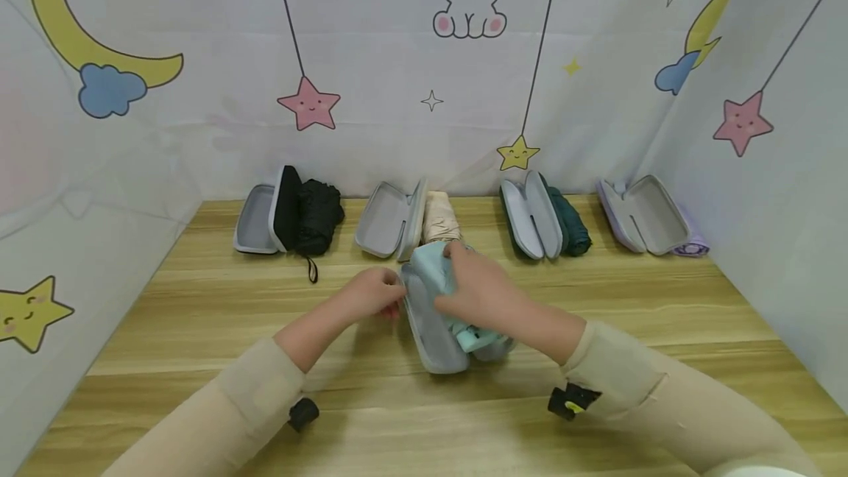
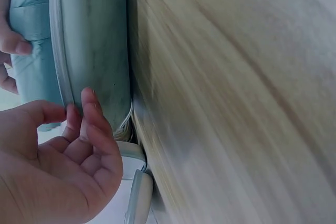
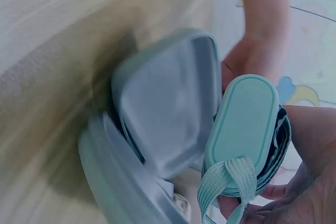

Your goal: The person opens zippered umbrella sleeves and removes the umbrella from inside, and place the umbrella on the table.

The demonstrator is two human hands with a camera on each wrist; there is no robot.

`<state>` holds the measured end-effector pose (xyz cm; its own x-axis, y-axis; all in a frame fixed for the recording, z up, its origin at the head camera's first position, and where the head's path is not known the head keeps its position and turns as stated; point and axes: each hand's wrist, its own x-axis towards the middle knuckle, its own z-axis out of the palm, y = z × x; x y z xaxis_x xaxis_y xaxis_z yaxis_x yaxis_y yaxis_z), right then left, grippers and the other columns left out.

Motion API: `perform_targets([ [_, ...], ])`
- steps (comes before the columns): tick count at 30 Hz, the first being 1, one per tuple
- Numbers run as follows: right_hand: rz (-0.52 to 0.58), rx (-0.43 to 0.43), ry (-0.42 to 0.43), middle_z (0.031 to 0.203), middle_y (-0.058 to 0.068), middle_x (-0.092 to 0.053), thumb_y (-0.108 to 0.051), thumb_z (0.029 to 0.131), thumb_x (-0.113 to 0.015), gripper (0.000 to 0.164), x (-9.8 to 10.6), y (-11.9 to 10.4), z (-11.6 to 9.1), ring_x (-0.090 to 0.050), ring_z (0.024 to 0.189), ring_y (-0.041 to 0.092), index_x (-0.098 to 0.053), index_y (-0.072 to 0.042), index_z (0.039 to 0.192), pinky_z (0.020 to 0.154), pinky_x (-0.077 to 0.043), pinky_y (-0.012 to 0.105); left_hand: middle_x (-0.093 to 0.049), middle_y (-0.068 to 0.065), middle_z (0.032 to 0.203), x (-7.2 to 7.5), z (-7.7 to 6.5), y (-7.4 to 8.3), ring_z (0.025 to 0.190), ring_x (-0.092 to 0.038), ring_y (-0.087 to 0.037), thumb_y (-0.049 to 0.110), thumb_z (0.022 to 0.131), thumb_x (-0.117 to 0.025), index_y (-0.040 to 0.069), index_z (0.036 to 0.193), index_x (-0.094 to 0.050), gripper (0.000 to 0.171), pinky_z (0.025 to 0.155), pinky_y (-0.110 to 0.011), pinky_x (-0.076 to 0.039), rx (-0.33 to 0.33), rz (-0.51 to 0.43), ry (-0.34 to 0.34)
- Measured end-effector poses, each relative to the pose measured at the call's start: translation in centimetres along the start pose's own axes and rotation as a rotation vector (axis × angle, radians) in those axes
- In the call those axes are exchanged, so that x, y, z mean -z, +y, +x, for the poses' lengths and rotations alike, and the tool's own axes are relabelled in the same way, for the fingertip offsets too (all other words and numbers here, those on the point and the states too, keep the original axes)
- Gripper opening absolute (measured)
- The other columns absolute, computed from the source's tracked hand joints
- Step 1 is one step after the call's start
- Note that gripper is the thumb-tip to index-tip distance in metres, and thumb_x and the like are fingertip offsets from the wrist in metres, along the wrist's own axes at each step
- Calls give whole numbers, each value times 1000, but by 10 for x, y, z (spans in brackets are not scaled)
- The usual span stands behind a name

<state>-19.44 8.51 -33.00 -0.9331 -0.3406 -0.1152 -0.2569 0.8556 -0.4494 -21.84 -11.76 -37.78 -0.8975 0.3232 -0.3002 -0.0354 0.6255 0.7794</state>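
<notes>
A mint folded umbrella (image 1: pixel 433 267) is gripped along its side by my right hand (image 1: pixel 477 282), over an open zip case (image 1: pixel 433 344) at the table's middle. The umbrella's flat oval end (image 3: pixel 244 119) and woven wrist strap (image 3: pixel 231 174) face the right wrist camera. Thumb and fingertips of my left hand (image 1: pixel 374 293) pinch the case's left rim; in the left wrist view the pale green shell (image 2: pixel 97 40) stands upright on the wood. Grey lining (image 3: pixel 163 103) shows inside. My right palm hides part of the umbrella in the head view.
Along the back stand several open cases with folded umbrellas beside them: black umbrella (image 1: pixel 319 216), beige umbrella (image 1: pixel 440 216), dark green umbrella (image 1: pixel 568 223) and lavender umbrella (image 1: pixel 692 245). The grey-lined case (image 1: pixel 384 219) is just behind my hands. A printed curtain (image 1: pixel 384 43) encloses the table.
</notes>
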Motion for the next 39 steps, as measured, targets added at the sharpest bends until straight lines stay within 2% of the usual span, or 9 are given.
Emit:
perform_targets([
  [2,16,-16,24,103,9,-59,-31,80,-71,72,8,1,-2,-57,71,20,-37,-6,139,56,-47,31,-65,-6,69,2,-2,0,65,-63,-18,13,97,-50,3,82,-63,22,67,-35,-51,-9,32,20],
  [6,26,-34,68,102,10,-60,-31,82,-68,73,24,6,-7,-57,71,22,-35,-7,142,55,-47,32,-64,-6,72,5,-5,0,67,-61,-18,15,99,-47,5,84,-61,23,69,-34,-48,0,82,54],
  [12,13,-52,140,98,10,-60,-30,82,-66,72,45,20,-16,-55,70,23,-34,-5,142,56,-45,33,-62,-8,73,11,-9,-3,68,-58,-21,17,101,-44,6,82,-57,25,66,-34,-44,6,75,70],
  [16,4,-85,154,97,12,-60,-30,83,-65,72,52,34,-20,-54,69,24,-32,-4,142,56,-45,35,-61,-8,71,15,-13,-6,69,-58,-25,17,101,-44,7,79,-54,27,63,-34,-42,2,86,77],
  [18,-5,-112,144,102,13,-60,-32,84,-65,72,53,41,-21,-56,73,25,-32,-4,142,58,-46,36,-61,-8,70,17,-15,-6,69,-58,-26,17,101,-44,7,77,-53,28,63,-34,-41,-3,93,87],
  [21,3,-156,94,114,15,-58,-34,86,-64,73,49,51,-22,-57,82,27,-30,-4,143,62,-47,37,-61,-8,70,20,-17,-7,68,-58,-24,17,101,-45,7,76,-53,28,63,-34,-42,-10,103,100],
  [26,26,-189,16,117,18,-57,-35,88,-65,73,31,65,-20,-58,85,26,-29,-4,143,66,-48,38,-62,-8,72,23,-17,-11,68,-58,-20,16,101,-45,6,79,-56,27,66,-34,-45,-18,82,92],
  [33,-23,-167,-19,101,14,-61,-31,87,-69,70,-1,74,-14,-57,73,22,-35,1,139,62,-47,36,-62,-10,73,24,-17,-14,70,-61,-22,16,102,-46,3,84,-58,25,71,-38,-50,-29,19,64],
  [39,-85,-160,9,95,14,-61,-31,85,-74,69,-17,74,-10,-58,75,23,-40,4,134,64,-48,38,-62,-10,73,25,-20,-14,70,-62,-23,15,102,-48,1,83,-57,25,71,-40,-51,-38,5,68],
])
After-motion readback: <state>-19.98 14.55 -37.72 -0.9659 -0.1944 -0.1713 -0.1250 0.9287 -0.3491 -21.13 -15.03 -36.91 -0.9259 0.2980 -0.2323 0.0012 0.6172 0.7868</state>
